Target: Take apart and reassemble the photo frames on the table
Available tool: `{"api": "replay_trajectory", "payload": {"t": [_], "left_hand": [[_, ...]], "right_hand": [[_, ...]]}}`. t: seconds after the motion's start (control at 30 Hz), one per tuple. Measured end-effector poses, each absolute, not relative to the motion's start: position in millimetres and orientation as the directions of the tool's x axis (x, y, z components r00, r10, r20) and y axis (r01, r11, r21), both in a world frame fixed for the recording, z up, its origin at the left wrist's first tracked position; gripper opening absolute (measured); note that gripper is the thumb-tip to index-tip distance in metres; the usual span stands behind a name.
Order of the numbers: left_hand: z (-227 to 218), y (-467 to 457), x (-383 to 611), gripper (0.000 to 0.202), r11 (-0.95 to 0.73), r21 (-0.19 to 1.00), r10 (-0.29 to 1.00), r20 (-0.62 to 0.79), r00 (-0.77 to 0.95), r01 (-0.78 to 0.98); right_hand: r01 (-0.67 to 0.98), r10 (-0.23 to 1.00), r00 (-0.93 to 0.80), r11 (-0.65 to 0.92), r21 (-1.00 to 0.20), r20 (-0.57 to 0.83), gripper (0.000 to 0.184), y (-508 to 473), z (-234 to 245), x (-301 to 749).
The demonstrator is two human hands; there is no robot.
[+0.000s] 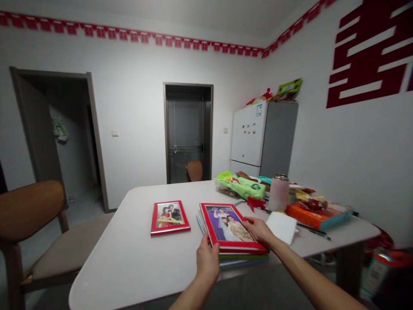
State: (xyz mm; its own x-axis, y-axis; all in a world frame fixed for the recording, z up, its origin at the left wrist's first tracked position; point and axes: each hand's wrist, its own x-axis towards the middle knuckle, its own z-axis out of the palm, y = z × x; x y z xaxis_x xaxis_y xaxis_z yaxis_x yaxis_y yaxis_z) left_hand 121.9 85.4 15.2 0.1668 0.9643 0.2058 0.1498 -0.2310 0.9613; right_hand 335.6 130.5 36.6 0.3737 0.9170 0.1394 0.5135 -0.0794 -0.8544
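A red picture frame [206, 215] with a wedding photo on a purple ground tops a stack of several frames or flat books on the table. My left hand [208, 258] grips its near left corner, thumb on the front edge. On its right edge rests my right hand [258, 230], fingers over the border; their undersides are hidden. Green and pale blue edges [245, 257] show lower in the stack. To the left, a second red picture frame [171, 217] with a couple's photo lies flat, apart from both hands.
The white table [129, 258] also bears a green package [240, 186], a pink bottle [278, 193], an orange box [318, 214], white tissues [282, 226] and dark pens [314, 231]. A wooden chair [61, 249] stands left. A fridge [263, 133] is behind, near a doorway.
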Motion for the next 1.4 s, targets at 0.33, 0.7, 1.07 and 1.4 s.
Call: {"api": "replay_trajectory", "payload": {"t": [0.33, 0.7, 1.07, 1.4], "left_hand": [[1, 70, 121, 0.040, -0.290, 0.856, 0.953, 0.217, 0.212, 0.429], [4, 158, 3, 0.061, -0.239, 0.469, 0.969, 0.172, 0.177, 0.851], [8, 152, -30, 0.067, -0.320, 0.227, 0.946, 0.137, 0.295, 0.920], [17, 147, -29, 0.056, -0.297, 0.205, 0.952, 0.142, 0.271, 0.933]], "right_hand": [[0.724, 0.917, 0.356, -0.151, -0.673, 0.177, 0.036, 134, 23, 347], [0.829, 0.761, -0.230, 0.480, -0.287, 0.607, 0.035, 91, 34, 200], [0.934, 0.575, -0.341, 0.294, 0.202, 0.744, 0.029, 82, -22, 219], [0.955, 0.575, -0.275, 0.254, 0.151, 0.771, 0.026, 105, -21, 207]]}}
